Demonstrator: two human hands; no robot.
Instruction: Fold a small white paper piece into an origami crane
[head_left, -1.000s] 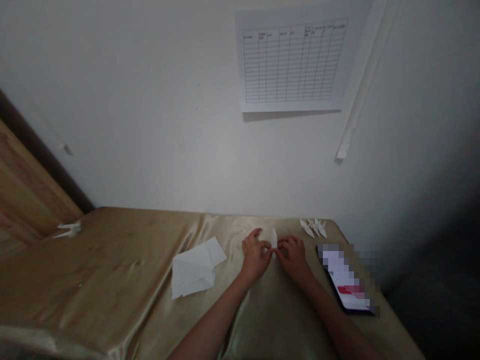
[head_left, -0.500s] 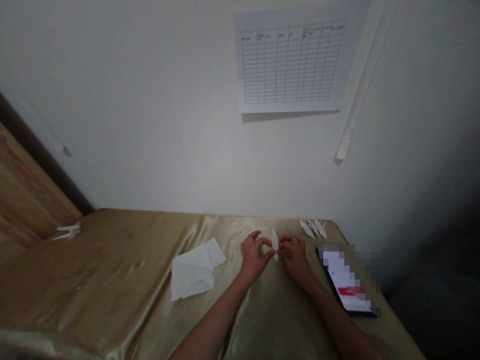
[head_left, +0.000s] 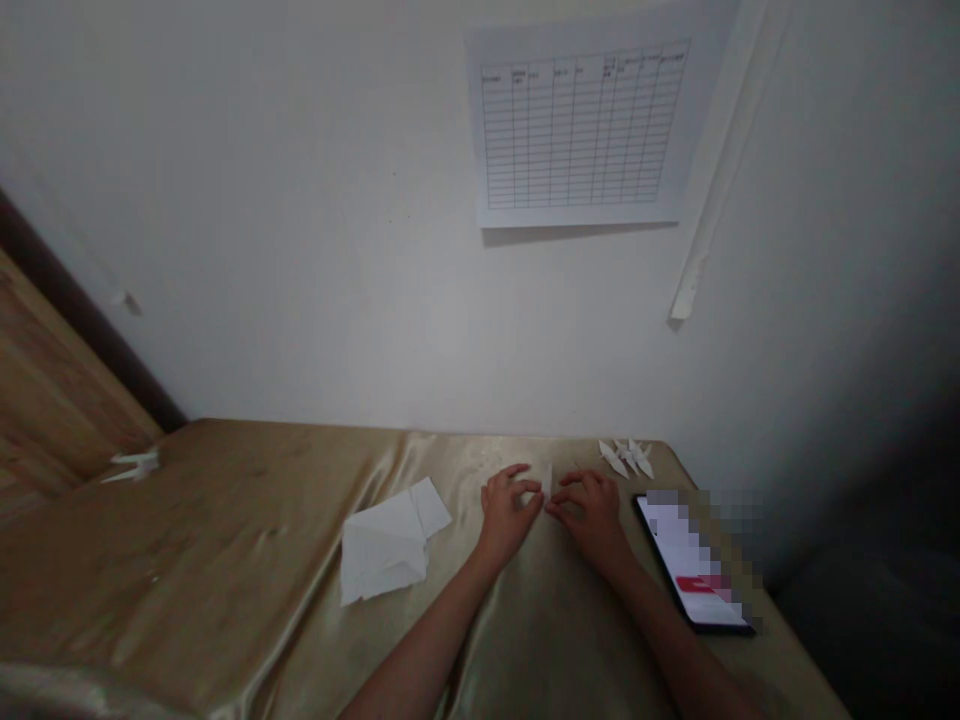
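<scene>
A small folded white paper piece [head_left: 547, 478] lies on the gold satin tablecloth [head_left: 247, 560] between my two hands. My left hand [head_left: 510, 505] pinches its left side with curled fingers. My right hand [head_left: 590, 505] presses on its right side, fingers bent over it. Most of the paper is hidden under my fingertips; only its upper tip shows.
A loose stack of white paper sheets [head_left: 390, 540] lies left of my hands. Several small folded paper pieces [head_left: 626, 457] sit at the table's far right corner. A phone [head_left: 694, 575] lies by the right edge. A gridded sheet [head_left: 581, 125] hangs on the wall. Another white scrap [head_left: 131, 465] rests far left.
The folded paper stood upright between my fingertips; now it is pressed down lower to the cloth and mostly covered by my fingers. My hands have closed in slightly.
</scene>
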